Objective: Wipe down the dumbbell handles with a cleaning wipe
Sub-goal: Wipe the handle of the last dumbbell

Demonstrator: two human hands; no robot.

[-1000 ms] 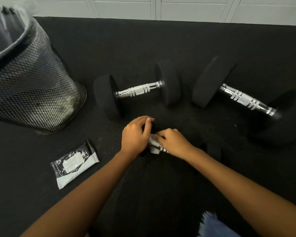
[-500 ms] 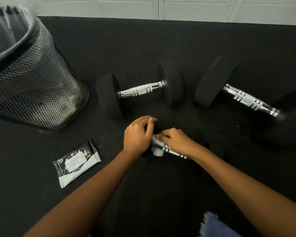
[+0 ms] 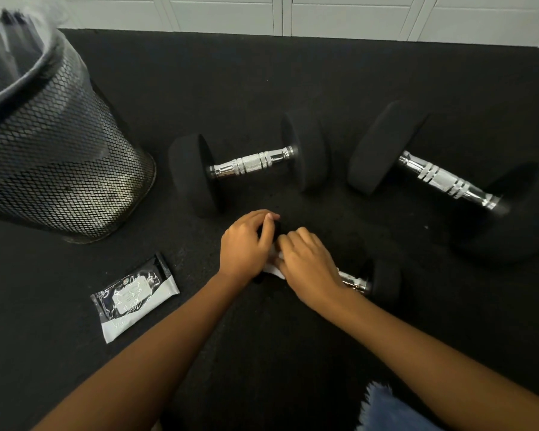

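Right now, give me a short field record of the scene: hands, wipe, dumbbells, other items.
left hand: grip closed on the left end weight of the small dumbbell
right hand: grip pressing the wipe on the handle
wipe: white, showing between the hands
small dumbbell: nearest, on the floor, chrome partly visible at its right end
middle dumbbell: untouched, beyond the hands
right dumbbell: untouched, angled
wipe packet: flat on the mat, left of the arms
mesh bin: far left, lined
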